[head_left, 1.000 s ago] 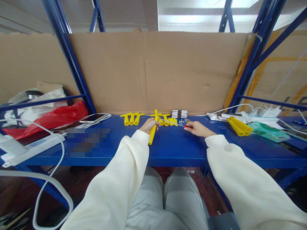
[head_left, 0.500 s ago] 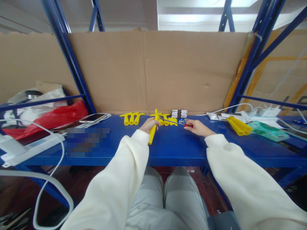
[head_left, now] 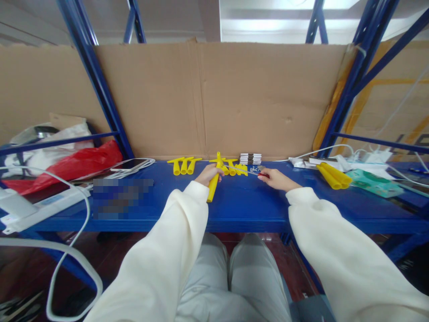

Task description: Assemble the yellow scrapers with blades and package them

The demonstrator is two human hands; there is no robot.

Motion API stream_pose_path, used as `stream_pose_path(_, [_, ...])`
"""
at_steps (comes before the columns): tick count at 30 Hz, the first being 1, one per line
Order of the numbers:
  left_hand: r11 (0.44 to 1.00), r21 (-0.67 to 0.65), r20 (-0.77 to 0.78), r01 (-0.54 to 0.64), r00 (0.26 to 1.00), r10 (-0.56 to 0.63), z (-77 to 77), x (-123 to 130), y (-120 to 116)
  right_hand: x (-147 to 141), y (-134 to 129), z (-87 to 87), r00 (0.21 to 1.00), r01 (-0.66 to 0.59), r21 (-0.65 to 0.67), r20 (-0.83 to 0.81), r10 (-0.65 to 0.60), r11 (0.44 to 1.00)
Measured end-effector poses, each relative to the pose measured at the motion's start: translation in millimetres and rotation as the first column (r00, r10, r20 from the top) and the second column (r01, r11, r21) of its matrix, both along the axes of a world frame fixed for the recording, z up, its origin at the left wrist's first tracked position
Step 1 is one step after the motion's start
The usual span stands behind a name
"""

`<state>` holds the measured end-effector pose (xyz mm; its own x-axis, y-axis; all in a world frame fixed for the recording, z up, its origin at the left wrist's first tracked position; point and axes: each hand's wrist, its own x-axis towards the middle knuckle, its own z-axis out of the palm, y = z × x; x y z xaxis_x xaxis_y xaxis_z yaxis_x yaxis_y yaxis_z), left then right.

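Observation:
My left hand point(head_left: 207, 175) is wrapped round a yellow plastic handle point(head_left: 212, 192) with a tubular grip, tilted with its tube end toward me. My right hand point(head_left: 277, 179) grips a screwdriver point(head_left: 244, 171) by its mostly covered red handle. The thin metal shaft points left, its tip at the upper part of the yellow handle; exact contact is too small to make out. Behind the hands lie more yellow T-shaped handles point(head_left: 184, 166) in a row, and small yellow pieces point(head_left: 240, 170). Near the screwdriver is a small heap of tiny metal parts point(head_left: 254, 170), possibly screws.
A stack of white and black pieces point(head_left: 250, 158) stands against the cardboard panel point(head_left: 234, 103). Rightward lie yellow tubes point(head_left: 334, 176) and a green packet point(head_left: 373, 183). A phone point(head_left: 126, 165), a red bag point(head_left: 73, 165) and a white power strip point(head_left: 43, 210) are at left.
The screwdriver's red handle shows less as my right hand has turned slightly around it. My left hand and the yellow handle stay nearly still.

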<state>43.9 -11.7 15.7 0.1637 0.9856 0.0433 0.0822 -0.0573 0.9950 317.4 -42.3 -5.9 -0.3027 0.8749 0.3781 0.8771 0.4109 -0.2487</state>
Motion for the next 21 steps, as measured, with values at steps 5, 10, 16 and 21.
stream_pose_path(5, [0.998, 0.003, 0.000, -0.069, 0.998, 0.069, -0.2, -0.6, 3.7, 1.5, 2.9, -2.5, 0.999, -0.033, 0.001, -0.002, 0.033, 0.999])
stream_pose_path(10, [0.987, -0.023, 0.041, -0.157, 0.987, 0.158, 0.8, -1.9, 5.7, 5.5, 7.3, -6.1, 0.999, -0.037, -0.022, 0.014, 0.037, 0.999])
stream_pose_path(16, [0.987, 0.021, 0.061, -0.157, 0.986, 0.155, 5.0, -1.5, 1.1, 10.3, 10.1, -7.6, 0.993, 0.086, -0.055, 0.086, -0.081, 0.995])
stream_pose_path(21, [0.972, 0.211, -0.079, -0.107, 0.989, 0.126, 2.9, -0.1, 0.1, 6.9, 9.3, -3.8, 0.988, 0.122, -0.088, 0.101, -0.113, 0.989])
